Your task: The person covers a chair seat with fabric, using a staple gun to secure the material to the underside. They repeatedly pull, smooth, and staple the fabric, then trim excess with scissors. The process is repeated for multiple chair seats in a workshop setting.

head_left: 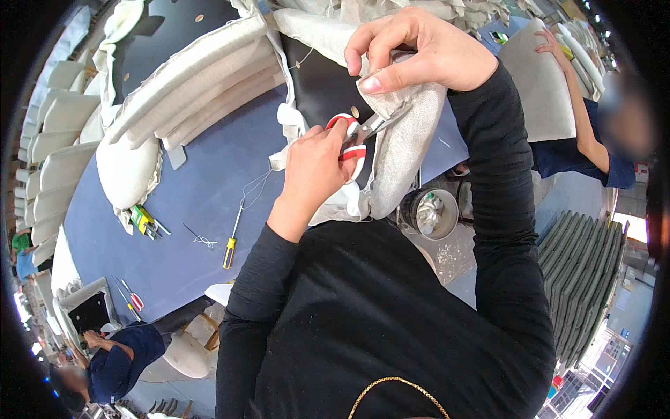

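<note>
My left hand [315, 167] grips scissors [356, 157] by their red and white handles. Their metal blades point up and right, against the edge of a beige upholstered cushion [408, 150]. At the cushion's upper corner, my right hand [426, 52] pinches a fold of the beige fabric between thumb and fingers. A black backing panel [328, 91] shows beside the cushion, with loose white fabric edging [289, 122] hanging along it. Where the blades meet the cloth, the exact cut is too small to make out.
On the blue table [202, 188] lie a yellow-handled screwdriver [229, 253], cord, a green-yellow tool [143, 222] and stacked beige panels [202, 84]. A metal bucket [436, 213] stands below the table edge. Co-workers handle panels at right [593, 133] and lower left [115, 363].
</note>
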The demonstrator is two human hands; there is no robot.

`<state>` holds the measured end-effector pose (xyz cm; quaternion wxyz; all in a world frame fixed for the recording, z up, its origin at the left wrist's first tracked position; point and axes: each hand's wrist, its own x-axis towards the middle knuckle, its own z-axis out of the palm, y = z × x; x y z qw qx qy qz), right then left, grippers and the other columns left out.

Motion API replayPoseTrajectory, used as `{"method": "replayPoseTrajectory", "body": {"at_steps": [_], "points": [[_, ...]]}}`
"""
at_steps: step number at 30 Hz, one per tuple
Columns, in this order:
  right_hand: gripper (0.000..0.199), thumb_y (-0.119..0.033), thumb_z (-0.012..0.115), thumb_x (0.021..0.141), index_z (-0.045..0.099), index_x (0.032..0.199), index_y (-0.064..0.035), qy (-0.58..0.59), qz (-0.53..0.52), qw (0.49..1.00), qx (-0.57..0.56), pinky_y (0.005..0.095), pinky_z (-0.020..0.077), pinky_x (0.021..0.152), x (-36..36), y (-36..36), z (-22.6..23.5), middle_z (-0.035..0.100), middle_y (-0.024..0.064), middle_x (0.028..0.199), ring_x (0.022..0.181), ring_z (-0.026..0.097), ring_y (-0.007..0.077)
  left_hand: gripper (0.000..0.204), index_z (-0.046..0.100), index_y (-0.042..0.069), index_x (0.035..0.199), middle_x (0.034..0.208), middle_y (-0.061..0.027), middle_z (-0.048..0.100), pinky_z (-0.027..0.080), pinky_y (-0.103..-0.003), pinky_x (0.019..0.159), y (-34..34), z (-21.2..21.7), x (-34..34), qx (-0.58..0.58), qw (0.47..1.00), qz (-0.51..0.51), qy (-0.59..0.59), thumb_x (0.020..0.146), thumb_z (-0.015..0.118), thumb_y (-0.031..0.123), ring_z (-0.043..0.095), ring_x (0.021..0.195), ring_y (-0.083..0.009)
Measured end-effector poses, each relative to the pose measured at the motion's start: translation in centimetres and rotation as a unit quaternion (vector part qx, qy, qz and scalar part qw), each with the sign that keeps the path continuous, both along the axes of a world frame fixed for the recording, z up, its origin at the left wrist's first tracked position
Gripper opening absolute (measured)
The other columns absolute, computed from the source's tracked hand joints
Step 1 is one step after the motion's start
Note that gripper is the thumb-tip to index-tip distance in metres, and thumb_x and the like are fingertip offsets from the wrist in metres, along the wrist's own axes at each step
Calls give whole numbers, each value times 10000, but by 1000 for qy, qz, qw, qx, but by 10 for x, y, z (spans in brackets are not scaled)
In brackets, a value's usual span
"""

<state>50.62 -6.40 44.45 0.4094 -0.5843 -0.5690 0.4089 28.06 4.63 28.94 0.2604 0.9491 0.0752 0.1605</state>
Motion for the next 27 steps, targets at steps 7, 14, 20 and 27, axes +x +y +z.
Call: {"method": "replayPoseTrajectory", "body": {"at_steps": [7,14,20,27], "points": [[79,-64,894,878,840,899,-10,-18,-14,1000,5,293,531,888,-7,-3,7,774,68,1098,949,691,142,535,618,-27,1256,915,-184,698,559,-482,804,1,-5,-4,-15,999,-39,-11,799,801,183,663,890,-370],[69,-65,888,885,843,908,-17,9,-16,1000,-8,300,524,897,-8,0,6,766,64,1118,972,687,149,525,596,-46,1239,1046,-180,710,556,-467,838,-6,5,-6,27,999,5,-22,794,790,155,651,981,-369],[79,-67,888,883,836,903,-11,9,-14,1000,14,294,523,876,-6,0,1,765,62,1087,951,679,139,509,601,-19,1231,1034,-165,735,579,-463,819,0,-3,-5,21,999,15,34,814,820,171,673,957,-352],[83,-56,889,879,833,911,-3,4,-4,1000,15,290,526,861,-10,2,4,768,64,1063,941,681,139,446,631,10,1205,902,-133,734,585,-464,781,-5,4,2,20,999,1,-45,831,815,168,697,896,-341]]}}
